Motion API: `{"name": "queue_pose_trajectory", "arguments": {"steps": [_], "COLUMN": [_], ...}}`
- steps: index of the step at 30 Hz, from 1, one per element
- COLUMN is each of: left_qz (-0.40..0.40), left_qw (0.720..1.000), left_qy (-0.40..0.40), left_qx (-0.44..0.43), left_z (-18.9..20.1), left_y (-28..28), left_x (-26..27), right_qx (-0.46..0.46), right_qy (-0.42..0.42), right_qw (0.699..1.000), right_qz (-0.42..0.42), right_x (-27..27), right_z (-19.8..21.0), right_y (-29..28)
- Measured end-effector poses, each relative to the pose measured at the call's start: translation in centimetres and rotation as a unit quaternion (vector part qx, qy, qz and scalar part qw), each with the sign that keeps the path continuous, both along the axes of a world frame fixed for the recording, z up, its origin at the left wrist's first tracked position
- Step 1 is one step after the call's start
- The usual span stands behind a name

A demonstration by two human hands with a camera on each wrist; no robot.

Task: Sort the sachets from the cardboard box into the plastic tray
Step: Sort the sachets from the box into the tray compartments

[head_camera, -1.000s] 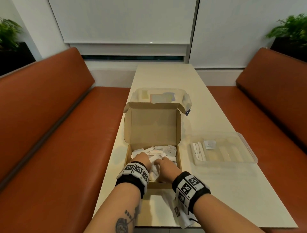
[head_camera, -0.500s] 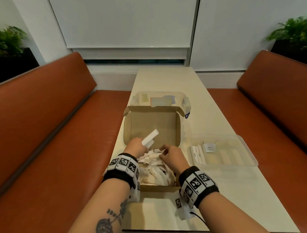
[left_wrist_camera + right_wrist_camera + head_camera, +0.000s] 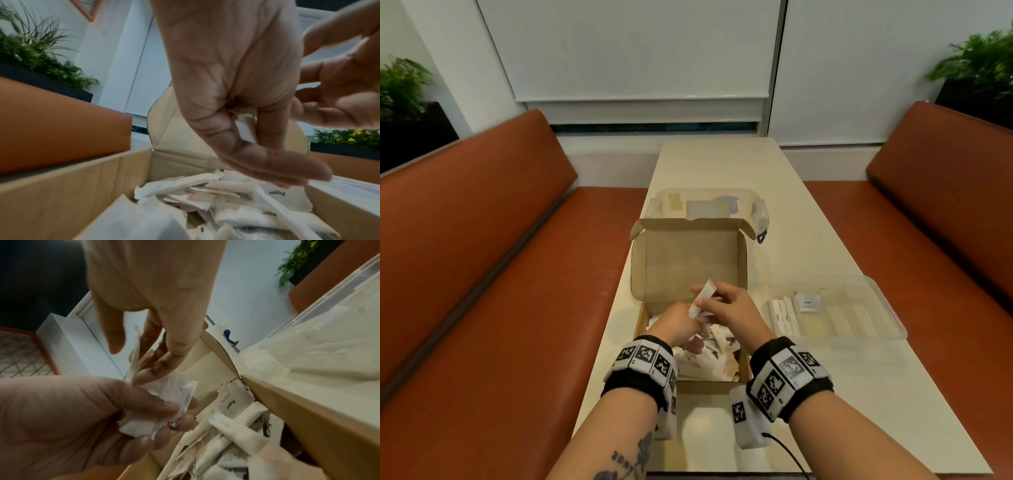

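Observation:
The open cardboard box (image 3: 688,260) lies in the middle of the table, with a heap of white sachets (image 3: 205,191) inside. Both hands hover just above it. My left hand (image 3: 686,323) grips a small bunch of sachets (image 3: 164,402), with a white stick sachet (image 3: 702,298) poking up from it. My right hand (image 3: 710,303) meets it from the right and pinches that stick sachet (image 3: 134,353) between thumb and fingers. The clear plastic tray (image 3: 887,308) stands right of the box and holds a few stick sachets (image 3: 782,318) and a square pepper sachet (image 3: 806,303).
A clear lidded container (image 3: 705,205) stands behind the box's raised lid. Orange benches (image 3: 482,274) run along both sides of the narrow table (image 3: 722,164). The table's near edge lies just under my forearms. Plants stand in the far corners.
Both hands have come up out of the box. The left one lifted a stick sachet, and the right hand moved left and took hold of it.

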State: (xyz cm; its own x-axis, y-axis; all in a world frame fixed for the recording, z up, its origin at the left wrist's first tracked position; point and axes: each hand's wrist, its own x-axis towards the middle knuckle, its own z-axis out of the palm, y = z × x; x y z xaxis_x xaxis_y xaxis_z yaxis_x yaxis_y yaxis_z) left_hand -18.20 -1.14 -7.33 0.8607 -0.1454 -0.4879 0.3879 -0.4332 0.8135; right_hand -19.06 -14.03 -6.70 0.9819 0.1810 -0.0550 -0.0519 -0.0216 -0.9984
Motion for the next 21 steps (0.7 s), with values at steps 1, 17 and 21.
{"name": "queue_pose_trajectory", "arguments": {"steps": [1,17,21], "left_qz": [0.004,0.149,0.101], "left_qw": [1.000,0.962,0.968], "left_qy": [0.000,0.025,0.017], "left_qx": [-0.011,-0.229,-0.228], "left_z": [-0.1,-0.6,-0.1], "left_y": [-0.1,0.7,0.4], "left_x": [0.0,1.4,1.7], "right_qx": [-0.012,0.017,-0.052], "right_qy": [-0.016,0.000,0.003], "right_qw": [1.000,0.982,0.988], "right_qz": [-0.017,-0.188,-0.147], "right_x": [-0.1,1.4,1.7], "right_z": [0.0,-0.9,-1.4], "right_y": [0.0,-0.8,-0.1]}}
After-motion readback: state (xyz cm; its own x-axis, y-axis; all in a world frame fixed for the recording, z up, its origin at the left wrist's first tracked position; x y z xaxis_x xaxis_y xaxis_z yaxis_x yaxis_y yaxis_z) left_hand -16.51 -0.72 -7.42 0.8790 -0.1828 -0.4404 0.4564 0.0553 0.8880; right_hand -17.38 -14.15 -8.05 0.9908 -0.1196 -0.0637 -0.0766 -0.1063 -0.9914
